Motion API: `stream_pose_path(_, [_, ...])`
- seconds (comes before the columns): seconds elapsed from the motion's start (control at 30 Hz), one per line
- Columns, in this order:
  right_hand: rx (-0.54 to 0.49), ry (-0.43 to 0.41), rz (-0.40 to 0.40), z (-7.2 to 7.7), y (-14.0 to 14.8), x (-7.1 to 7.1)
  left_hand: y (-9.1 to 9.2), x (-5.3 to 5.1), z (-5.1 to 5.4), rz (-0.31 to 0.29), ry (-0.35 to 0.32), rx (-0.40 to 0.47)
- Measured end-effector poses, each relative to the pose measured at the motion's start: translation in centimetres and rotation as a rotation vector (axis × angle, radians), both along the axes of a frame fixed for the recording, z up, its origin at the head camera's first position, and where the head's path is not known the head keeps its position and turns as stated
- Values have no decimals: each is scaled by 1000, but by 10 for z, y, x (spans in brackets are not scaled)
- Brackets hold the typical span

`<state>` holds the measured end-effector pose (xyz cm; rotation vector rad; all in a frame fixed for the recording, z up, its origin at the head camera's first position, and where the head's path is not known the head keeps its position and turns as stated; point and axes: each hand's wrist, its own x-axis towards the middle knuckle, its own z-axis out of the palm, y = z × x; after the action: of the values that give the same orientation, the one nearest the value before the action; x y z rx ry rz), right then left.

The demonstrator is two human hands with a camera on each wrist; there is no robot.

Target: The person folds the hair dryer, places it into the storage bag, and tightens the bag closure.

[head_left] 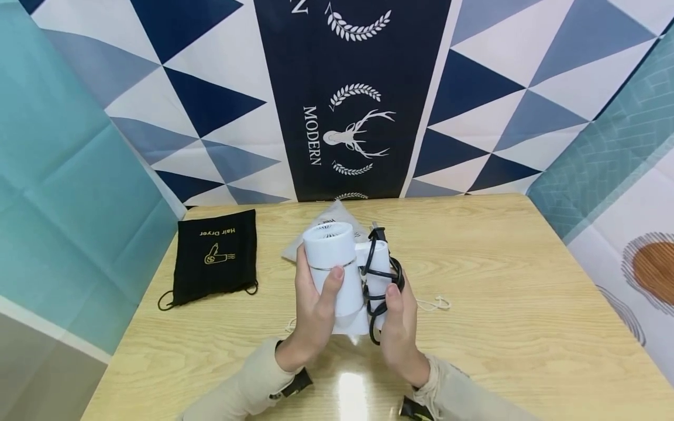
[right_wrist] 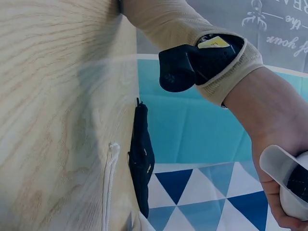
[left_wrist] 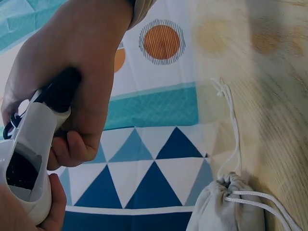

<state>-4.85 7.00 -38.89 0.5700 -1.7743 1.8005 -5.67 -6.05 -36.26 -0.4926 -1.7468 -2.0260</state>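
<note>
On the near side of the grey pouch (head_left: 343,214), the left hand (head_left: 314,310) grips the white hair dryer (head_left: 330,251) by its barrel (head_left: 348,292); the right hand (head_left: 398,327) holds its handle (head_left: 376,285) (with black cord (head_left: 398,275) around).

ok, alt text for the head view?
Left hand and right hand hold a white cylindrical hair dryer, its handle wrapped in black cord, over a pale wooden table; a black cloth drawstring pouch lies left, a grey cloth drawstring pouch behind.
</note>
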Motion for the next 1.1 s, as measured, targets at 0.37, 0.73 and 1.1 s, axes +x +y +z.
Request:
stream_pose_path(0.37, [118,-120,189,9,13,-9,-13,-16,5,-27,-102,-40])
stream_pose_path(0.73, [332,-209,378,3,39,-7,-26,-17,4,-24,-137,-24])
stream_pose_path(1.1, [372,-247,516,-11,44,9,-22,-8,-5,37,-121,-29])
